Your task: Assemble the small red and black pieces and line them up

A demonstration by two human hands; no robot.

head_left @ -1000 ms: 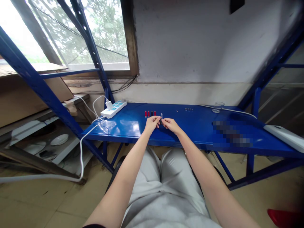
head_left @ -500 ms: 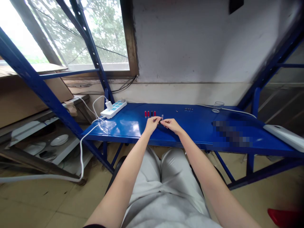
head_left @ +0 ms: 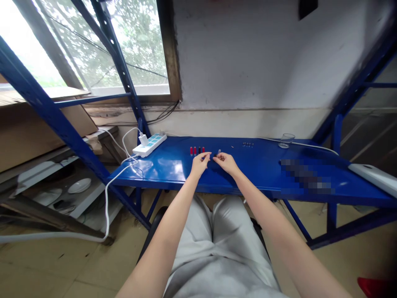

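small plug (head_left: pixel 218 152) at fingertips of right hand (head_left: pixel 227 162) — left hand (head_left: pixel 199 162) beside.

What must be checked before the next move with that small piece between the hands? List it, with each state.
1. Hands over the blue table: ok, left hand and right hand close together.
2. Grip on the small dark piece: cannot tell, too small.
3. Row of red and black pieces upright beyond the left hand: ok.
4. Upright glass, apart from both hands: ok.
5. Far-left power strip, apart from hands: ok.
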